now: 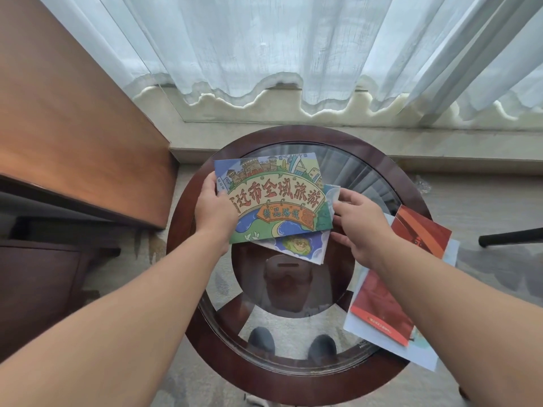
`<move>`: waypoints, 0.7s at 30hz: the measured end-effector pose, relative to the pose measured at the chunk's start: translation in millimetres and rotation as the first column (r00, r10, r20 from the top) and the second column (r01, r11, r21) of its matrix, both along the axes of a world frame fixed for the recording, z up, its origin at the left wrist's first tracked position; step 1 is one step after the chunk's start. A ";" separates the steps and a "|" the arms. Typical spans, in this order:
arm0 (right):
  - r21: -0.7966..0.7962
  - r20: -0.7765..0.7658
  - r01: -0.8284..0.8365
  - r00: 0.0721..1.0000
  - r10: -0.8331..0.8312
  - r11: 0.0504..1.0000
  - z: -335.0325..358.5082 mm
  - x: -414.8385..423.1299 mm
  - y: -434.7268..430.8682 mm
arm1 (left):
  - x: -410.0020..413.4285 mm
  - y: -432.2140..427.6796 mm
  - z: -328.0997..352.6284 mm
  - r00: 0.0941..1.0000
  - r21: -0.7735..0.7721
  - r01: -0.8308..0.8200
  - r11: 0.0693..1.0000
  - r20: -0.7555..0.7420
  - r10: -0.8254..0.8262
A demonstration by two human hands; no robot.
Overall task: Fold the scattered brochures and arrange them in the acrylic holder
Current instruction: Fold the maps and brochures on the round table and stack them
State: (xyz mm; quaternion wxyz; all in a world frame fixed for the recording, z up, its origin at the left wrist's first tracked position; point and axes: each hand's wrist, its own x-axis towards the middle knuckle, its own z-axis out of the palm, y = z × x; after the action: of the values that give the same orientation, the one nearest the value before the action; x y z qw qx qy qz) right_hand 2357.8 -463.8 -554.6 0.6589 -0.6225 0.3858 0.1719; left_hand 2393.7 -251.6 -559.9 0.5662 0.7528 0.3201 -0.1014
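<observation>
Centre frame: the left hand grips the cartoon brochure by its left edge, thumb on top, and the right hand pinches a panel at its right. I'd worry the skewed under-panel creases crooked. The red brochures overhanging the table rim, lower right, may slip off. The cover reads "迁市全域旅游", "精品路线".

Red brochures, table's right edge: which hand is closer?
Right. The right hand is just left of the red brochures, pinching the cartoon brochure's right edge. The left hand grips that brochure's left edge, farther away.
</observation>
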 end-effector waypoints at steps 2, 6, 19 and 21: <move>-0.040 0.015 -0.018 1.000 0.019 0.999 -0.6 4.0 2.4 | -1.7 -0.3 -2.0 1.000 -0.017 0.012 1.000 -0.006 -0.012; -0.045 -0.014 0.067 0.998 -0.068 0.997 0.3 8.1 1.5 | -5.4 -4.5 -4.9 1.000 -0.105 -0.018 0.994 0.020 0.020; 0.042 -0.018 0.067 0.998 -0.066 0.997 2.7 5.8 -4.9 | -11.8 -2.0 -3.6 0.999 -0.199 0.028 0.980 0.023 -0.024; 0.057 -0.016 0.121 0.993 -0.120 0.991 2.4 5.7 -4.3 | -12.8 -5.1 -2.2 0.998 -0.205 0.051 0.977 0.035 -0.045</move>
State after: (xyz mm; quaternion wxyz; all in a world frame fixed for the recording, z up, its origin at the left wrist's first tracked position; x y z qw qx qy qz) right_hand 2363.5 -468.1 -552.2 0.6833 -0.5775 0.4219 0.1468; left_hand 2380.9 -256.8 -562.1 0.6431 0.6992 0.2811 -0.1362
